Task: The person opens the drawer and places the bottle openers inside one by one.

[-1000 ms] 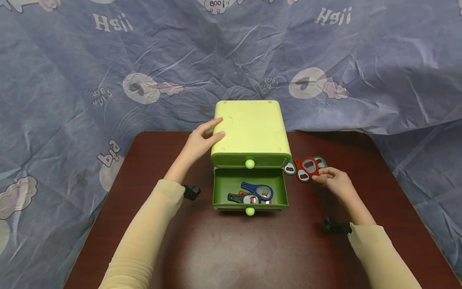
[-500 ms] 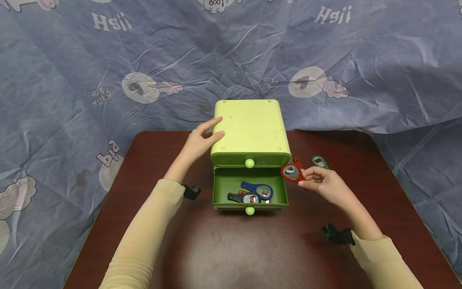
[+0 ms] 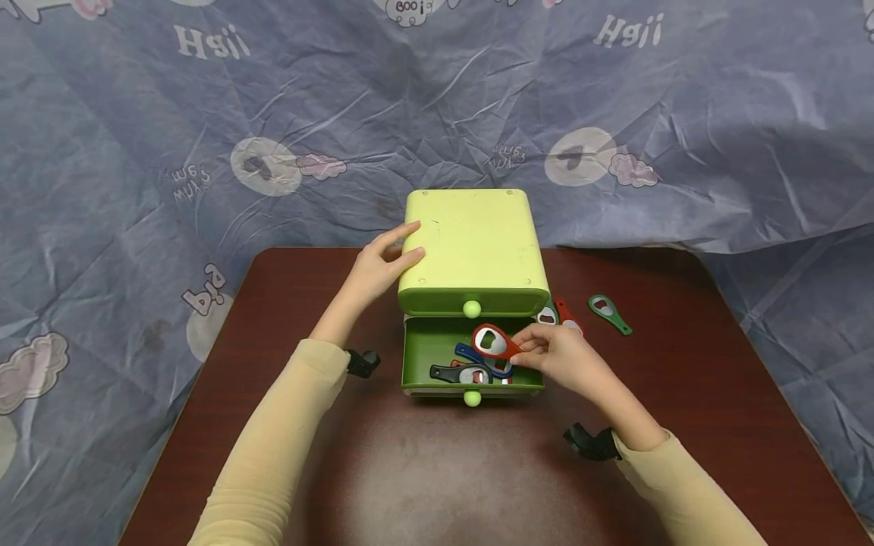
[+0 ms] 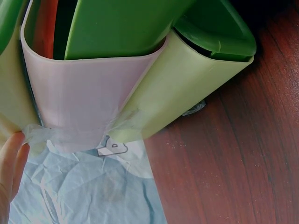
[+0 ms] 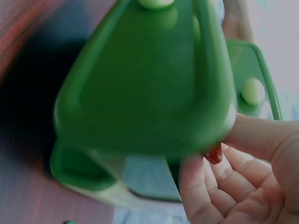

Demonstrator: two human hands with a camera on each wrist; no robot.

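My right hand point(image 3: 563, 353) pinches a red bottle opener point(image 3: 502, 346) by its handle, its round head pointing left over the pulled-out green drawer point(image 3: 425, 350). In that drawer lie a black bottle opener point(image 3: 451, 373), a blue bottle opener point(image 3: 467, 351) and parts of red ones. In the right wrist view the drawer front hides most of the held opener; a red handle tip point(image 5: 214, 154) shows between the fingers. My left hand point(image 3: 375, 267) rests with extended fingers on the left edge of the yellow-topped drawer cabinet point(image 3: 474, 239).
Right of the cabinet a green bottle opener point(image 3: 610, 313) lies on the dark red table point(image 3: 683, 364). Closer to the cabinet side are a red bottle opener point(image 3: 567, 312) and another green-edged one point(image 3: 547, 315), partly covered. A patterned blue cloth point(image 3: 382, 114) hangs behind.
The right hand has picked up the red bottle opener from the pile at the right and carried it left over the drawer. The left hand has stayed on the cabinet.
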